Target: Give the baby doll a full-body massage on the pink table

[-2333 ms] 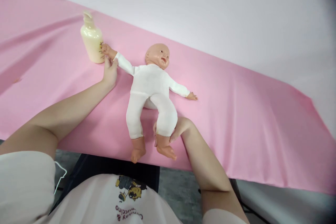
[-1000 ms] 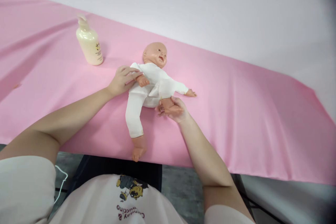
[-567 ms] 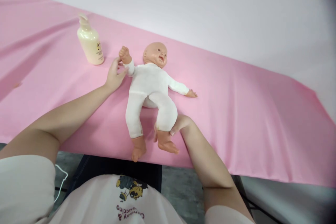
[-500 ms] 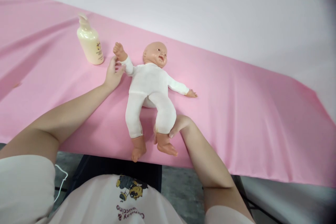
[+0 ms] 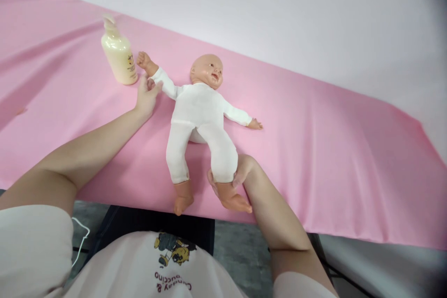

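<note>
A baby doll (image 5: 199, 107) in white clothing lies on its back, head away from me and face turned to the right. My left hand (image 5: 147, 95) is closed around the doll's left-side arm near the wrist, thumb against the white sleeve; some fingers are hidden under it. My right hand (image 5: 243, 171) grips the lower part of the doll's right-side leg from beneath, its fingertips showing on the inner side and the thumb on the outer. The doll's other leg and arm rest on the pink cloth (image 5: 331, 158).
A pale yellow pump bottle (image 5: 120, 58) stands just left of the doll's raised fist. The cloth-covered table's front edge runs close below the doll's feet. Behind the table is a white surface (image 5: 279, 9). A dark chair seat (image 5: 153, 226) shows beneath the front edge.
The doll's left-side arm has stretched outward toward the bottle, with my left hand shifting slightly left. My right hand has swung the held leg to the right.
</note>
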A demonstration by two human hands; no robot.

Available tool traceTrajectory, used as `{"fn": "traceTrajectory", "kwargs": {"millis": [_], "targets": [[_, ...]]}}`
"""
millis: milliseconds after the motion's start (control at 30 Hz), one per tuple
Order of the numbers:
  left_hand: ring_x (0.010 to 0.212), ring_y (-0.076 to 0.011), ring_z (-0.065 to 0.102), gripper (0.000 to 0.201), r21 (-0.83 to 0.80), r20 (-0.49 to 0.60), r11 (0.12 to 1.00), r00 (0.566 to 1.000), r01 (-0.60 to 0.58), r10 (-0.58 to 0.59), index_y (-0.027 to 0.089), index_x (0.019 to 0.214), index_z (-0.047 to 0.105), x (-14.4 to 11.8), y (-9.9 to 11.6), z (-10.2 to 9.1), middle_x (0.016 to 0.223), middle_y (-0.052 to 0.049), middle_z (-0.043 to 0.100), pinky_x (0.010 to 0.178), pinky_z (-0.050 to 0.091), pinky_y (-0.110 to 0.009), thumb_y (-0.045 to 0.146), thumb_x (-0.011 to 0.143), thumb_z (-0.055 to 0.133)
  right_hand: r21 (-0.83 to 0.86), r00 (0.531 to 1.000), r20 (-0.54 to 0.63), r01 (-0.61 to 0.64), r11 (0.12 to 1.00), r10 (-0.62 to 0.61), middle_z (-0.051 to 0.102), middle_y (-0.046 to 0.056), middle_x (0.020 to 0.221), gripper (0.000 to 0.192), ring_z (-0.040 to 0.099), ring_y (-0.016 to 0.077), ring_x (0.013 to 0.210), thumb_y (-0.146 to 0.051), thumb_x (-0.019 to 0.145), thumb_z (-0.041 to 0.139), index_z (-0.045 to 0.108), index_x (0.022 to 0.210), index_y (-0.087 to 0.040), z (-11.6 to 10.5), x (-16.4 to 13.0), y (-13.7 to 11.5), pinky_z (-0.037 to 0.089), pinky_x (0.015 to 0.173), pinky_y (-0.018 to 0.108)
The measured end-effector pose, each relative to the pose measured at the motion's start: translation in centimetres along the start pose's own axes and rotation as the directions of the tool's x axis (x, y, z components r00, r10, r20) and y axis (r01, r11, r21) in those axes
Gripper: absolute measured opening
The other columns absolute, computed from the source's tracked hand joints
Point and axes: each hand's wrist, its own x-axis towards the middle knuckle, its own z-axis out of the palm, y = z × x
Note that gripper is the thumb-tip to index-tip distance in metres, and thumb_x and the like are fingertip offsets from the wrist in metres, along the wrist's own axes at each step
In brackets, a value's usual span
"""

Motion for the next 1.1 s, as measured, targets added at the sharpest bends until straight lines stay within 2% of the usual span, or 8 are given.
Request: {"fn": "traceTrajectory", "kwargs": {"millis": [100, 200, 333, 433, 600, 800, 967, 1100], "targets": [[0.116, -0.0269, 0.066, 0.068, -0.013, -0.017, 1.0, 1.0, -0.009, 0.009, 0.035, 0.138, 0.047, -0.2, 0.5, -0.1, 0.121, -0.01, 0.066, 0.098, 0.055, -0.046, 0.075, 0.085, 0.06, 0.125, 0.959, 0.217, 0.16, 0.979, -0.184, 0.072, 0.01, 0.092, 0.044, 0.073, 0.0226, 0.081, -0.048, 0.08, 0.074, 0.061, 0.106, -0.016, -0.3, 0.5, -0.1, 0.06, 0.072, 0.035], [0.113, -0.0259, 0.066, 0.065, 0.05, 0.048, 0.997, 0.997, -0.065, 0.063, 0.034, 0.138, 0.049, -0.7, 1.9, 0.0, 0.126, -0.009, 0.065, 0.094, 0.055, -0.043, 0.073, 0.087, 0.06, 0.124, 0.91, 0.227, 0.327, 0.937, -0.347, 0.071, 0.007, 0.079, 0.047, 0.071, 0.0221, 0.072, -0.057, 0.074, 0.074, 0.064, 0.1, -0.019, -0.8, 0.7, 0.1, 0.059, 0.081, 0.04], [0.117, -0.0281, 0.063, 0.058, 0.26, 0.218, 0.941, 0.962, -0.219, 0.164, 0.027, 0.136, 0.058, -1.8, 4.4, 0.2, 0.128, -0.011, 0.068, 0.104, 0.047, -0.048, 0.066, 0.094, 0.053, 0.161, 0.897, -0.117, 0.441, 0.883, -0.426, 0.067, 0.002, 0.073, 0.052, 0.063, 0.0183, 0.067, -0.067, 0.074, 0.069, 0.068, 0.096, -0.019, -0.9, 0.3, 0.5, 0.056, 0.086, 0.04], [0.116, -0.0282, 0.061, 0.049, 0.311, 0.377, 0.882, 0.898, -0.354, 0.227, 0.027, 0.133, 0.063, -2.6, 6.1, 0.4, 0.127, -0.011, 0.07, 0.109, 0.04, -0.052, 0.058, 0.098, 0.05, 0.168, 0.829, -0.392, 0.491, 0.855, -0.399, 0.065, 0.003, 0.075, 0.052, 0.06, 0.0175, 0.068, -0.064, 0.079, 0.065, 0.067, 0.097, -0.016, -1.0, 0.1, 0.3, 0.054, 0.073, 0.035], [0.115, -0.0275, 0.057, 0.039, 0.294, 0.518, 0.843, 0.816, -0.451, 0.256, 0.034, 0.126, 0.069, -2.8, 6.7, 0.9, 0.126, -0.009, 0.072, 0.106, 0.039, -0.052, 0.055, 0.098, 0.052, 0.202, 0.719, -0.65, 0.475, 0.857, -0.245, 0.064, 0.003, 0.069, 0.051, 0.059, 0.0161, 0.061, -0.063, 0.078, 0.063, 0.066, 0.089, -0.014, -1.8, 0.3, -0.3, 0.05, 0.055, 0.028], [0.114, -0.0289, 0.056, 0.036, 0.328, 0.538, 0.814, 0.803, -0.48, 0.257, 0.035, 0.118, 0.072, -3.0, 6.8, 1.2, 0.121, -0.009, 0.074, 0.104, 0.04, -0.054, 0.056, 0.097, 0.052, 0.212, 0.579, -0.81, 0.435, 0.875, -0.091, 0.064, 0.003, 0.063, 0.049, 0.06, 0.016, 0.056, -0.063, 0.079, 0.062, 0.067, 0.083, -0.015, -2.0, 0.4, -0.7, 0.049, 0.049, 0.027], [0.115, -0.0296, 0.057, 0.037, 0.33, 0.516, 0.819, 0.816, -0.47, 0.261, 0.033, 0.118, 0.072, -3.0, 6.9, 1.3, 0.121, -0.01, 0.073, 0.103, 0.04, -0.055, 0.056, 0.098, 0.05, 0.147, 0.56, -0.819, 0.416, 0.897, -0.125, 0.067, 0.005, 0.064, 0.049, 0.062, 0.0174, 0.055, -0.062, 0.077, 0.064, 0.068, 0.084, -0.014, -1.9, 0.7, -0.6, 0.049, 0.048, 0.028], [0.116, -0.0298, 0.059, 0.045, 0.348, 0.468, 0.834, 0.851, -0.427, 0.241, 0.027, 0.128, 0.066, -2.8, 6.6, 0.9, 0.127, -0.012, 0.069, 0.107, 0.04, -0.054, 0.056, 0.098, 0.051, 0.102, 0.636, -0.738, 0.434, 0.895, -0.225, 0.069, 0.005, 0.068, 0.052, 0.066, 0.0184, 0.061, -0.063, 0.073, 0.071, 0.068, 0.086, -0.014, -1.3, 0.6, -0.1, 0.055, 0.06, 0.031]]}}
